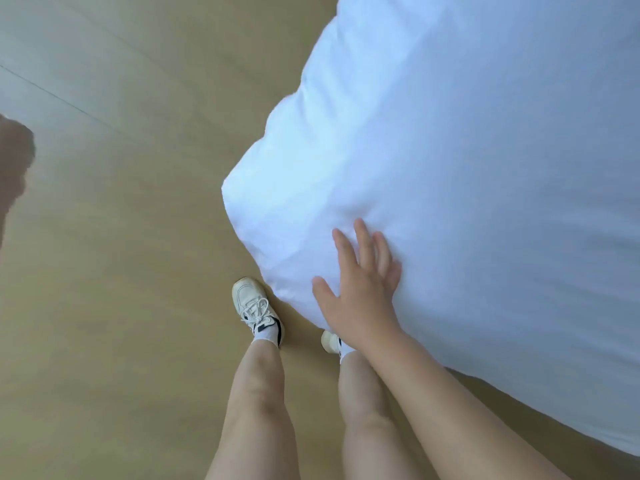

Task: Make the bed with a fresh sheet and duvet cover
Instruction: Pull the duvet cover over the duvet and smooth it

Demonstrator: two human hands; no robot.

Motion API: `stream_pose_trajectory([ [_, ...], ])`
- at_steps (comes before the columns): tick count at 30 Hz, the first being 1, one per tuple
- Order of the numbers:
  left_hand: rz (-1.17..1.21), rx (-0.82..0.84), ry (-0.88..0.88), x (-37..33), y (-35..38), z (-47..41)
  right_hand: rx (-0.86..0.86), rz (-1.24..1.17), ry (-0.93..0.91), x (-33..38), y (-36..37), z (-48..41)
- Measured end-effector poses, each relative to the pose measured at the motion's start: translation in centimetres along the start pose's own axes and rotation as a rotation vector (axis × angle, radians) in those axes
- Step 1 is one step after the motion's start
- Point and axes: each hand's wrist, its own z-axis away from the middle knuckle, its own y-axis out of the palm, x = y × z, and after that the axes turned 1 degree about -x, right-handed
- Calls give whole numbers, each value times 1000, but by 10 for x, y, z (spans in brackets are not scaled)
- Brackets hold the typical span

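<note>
Right hand (360, 299) is down on the white duvet (450, 168), flat, palm to the fabric. The fingers (362, 240) are straight and a little spread, pointing up and away from the person, and the thumb (322, 287) is splayed out to the left. Nothing is pinched or gathered; it's an open palm pressing on cloth. There's a soft dent and some creasing in the fabric just beyond the fingertips.

The duvet fills the whole right side, puffy and white, and bulges out over the tan floor (121, 306). Its rounded corner (239, 192) sticks out to the left, up and left of the hand. The hand sits close to the near edge, just short of that corner, and the heel of the palm is right at the hem where the cloth drops away.

Below, the person is standing tight against the bed with bare legs. The left shoe (256, 310), a white trainer with a dark mark, is planted on the floor just beside the hanging edge. The right shoe (330, 341) is mostly hidden under the wrist and the overhang.

The left hand (14, 168) is only a dark blur at the far left edge, well away from the duvet. I can't tell whether it is open or curled.
</note>
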Motion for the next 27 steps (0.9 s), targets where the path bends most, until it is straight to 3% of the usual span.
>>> stream_pose_trajectory([
  [3,-112,83,48,16,18,19,-10,15,-17,7,7,-4],
  [6,-36,399,170,-3,85,66,-12,23,-5,5,6,-3],
  [8,19,505,226,-23,118,80,-4,14,-7,4,3,-3],
  [13,151,591,167,-59,137,91,-31,-24,-12,6,1,-6],
  [17,301,449,222,-57,96,81,-180,-120,-69,10,-2,-16],
  [20,51,179,91,-25,81,45,-177,-63,-83,10,-10,-33],
  [22,-221,110,58,-29,91,28,-232,-44,-106,7,-18,-51],
  [24,-274,237,74,-62,112,25,-308,-55,-119,5,-29,-71],
  [27,-52,521,91,-136,152,24,-421,-55,-87,1,-50,-100],
])
